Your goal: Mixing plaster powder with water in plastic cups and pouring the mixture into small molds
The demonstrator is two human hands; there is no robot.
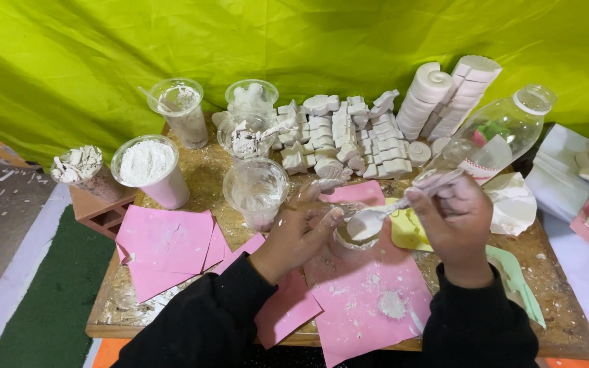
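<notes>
- Two hands are working over the middle of the wooden board [560, 320]: we are steadying a small clear cup [352, 240] with the left hand [301, 228], fingers curled round its side, while the right hand [455, 221] is pinching the handle of a white spoon [376, 218].
- We are holding the spoon's bowl right at the cup's mouth, loaded with white paste; the cup is sitting on a pink sheet [369, 300], just beside a yellow mould [407, 232].
- We are judging the spoonful as the weak point: if we are tilting it off centre, paste is likely landing on the pink sheet, where a white blot is already lying.
- We are gripping the cup only lightly, it seems, so a firm stir could be tipping it toward the yellow mould.
- We are working close to an empty-looking plastic cup [255, 191] just behind the left hand; a backward nudge could be knocking it over.
- We are keeping the right wrist near a lying clear bottle [495, 133]; a wide swing might be rolling it into the white cast figures [349, 140] stacked behind.
- We are leaving the tub of white powder [148, 167] well apart on the left.
</notes>
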